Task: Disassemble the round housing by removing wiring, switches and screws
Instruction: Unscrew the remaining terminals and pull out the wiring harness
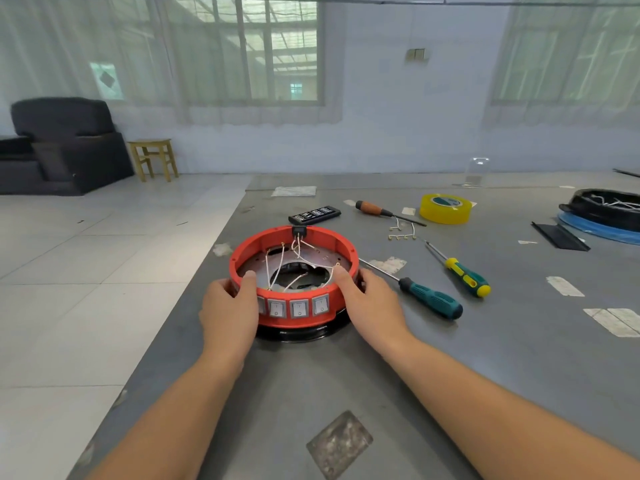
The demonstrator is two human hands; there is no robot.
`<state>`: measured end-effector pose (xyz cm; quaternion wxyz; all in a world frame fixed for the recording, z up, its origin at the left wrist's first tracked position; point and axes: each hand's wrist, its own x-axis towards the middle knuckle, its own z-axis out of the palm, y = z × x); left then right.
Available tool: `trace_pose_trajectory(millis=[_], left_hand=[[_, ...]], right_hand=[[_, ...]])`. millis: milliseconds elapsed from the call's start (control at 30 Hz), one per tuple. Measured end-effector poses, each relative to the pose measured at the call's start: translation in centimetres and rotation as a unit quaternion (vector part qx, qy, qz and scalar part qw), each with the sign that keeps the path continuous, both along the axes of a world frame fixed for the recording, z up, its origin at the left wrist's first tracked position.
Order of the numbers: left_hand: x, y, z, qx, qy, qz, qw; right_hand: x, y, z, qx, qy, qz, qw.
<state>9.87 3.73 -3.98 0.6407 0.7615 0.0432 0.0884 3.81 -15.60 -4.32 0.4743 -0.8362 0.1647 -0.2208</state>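
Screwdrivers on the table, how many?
3. Wooden-handled screwdriver far, beside yellow tape roll; yellow-green screwdriver to the right; teal-black screwdriver nearest the right hand. None seem hidden.

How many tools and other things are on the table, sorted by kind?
Screwdrivers: 3 (wooden handle, yellow-green, dark green)
Tape rolls: 1 (yellow)
Remote controls: 1
Red round housings: 1, held by the left hand and the right hand
Loose wire bundles: 1
Black trays: 1
Total: 8
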Motion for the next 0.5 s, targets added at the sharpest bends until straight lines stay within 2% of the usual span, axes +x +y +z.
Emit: trace_pose_trajectory(millis=[167,333,500], left_hand=[[0.4,0.7,-0.4,-0.068,-0.071,-0.053,0.994],[0.4,0.6,-0.8,-0.154,-0.095,-0.118,0.976],[-0.1,-0.1,-1.0,-0.236,-0.072,-0.160,0.956]], right_hand=[[0.3,-0.3,0.1,0.031,-0.114,0.039,0.992],[0.6,-0.7,-0.5,0.139,-0.114,0.094,0.979],[0.9,-1.5,-0.7,0.176,-0.155,0.135,0.963]])
